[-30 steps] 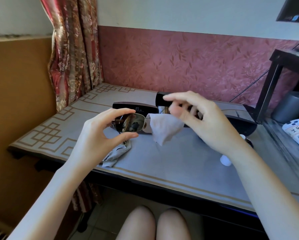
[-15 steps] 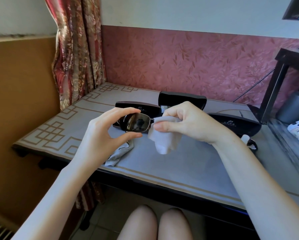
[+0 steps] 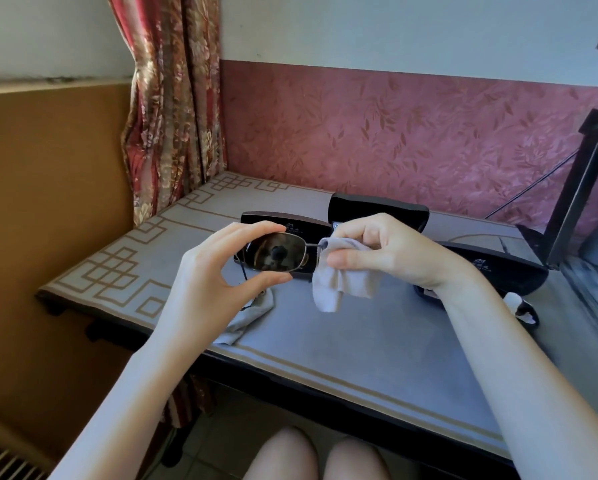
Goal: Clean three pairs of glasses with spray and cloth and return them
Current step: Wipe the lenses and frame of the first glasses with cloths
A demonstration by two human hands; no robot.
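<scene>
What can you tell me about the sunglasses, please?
The sunglasses show one dark, reflective lens in a thin metal frame. They are held roughly level above the table. The left hand pinches that lens's rim top and bottom; the right hand pinches a grey cloth around the other lens, hiding it.

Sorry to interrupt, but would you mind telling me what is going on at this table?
A person is cleaning a pair of sunglasses. The left hand holds them by one dark lens while the right hand pinches a grey cloth around the other lens. Three black cases lie on the table behind, and a second cloth lies on it near the left hand.
</scene>
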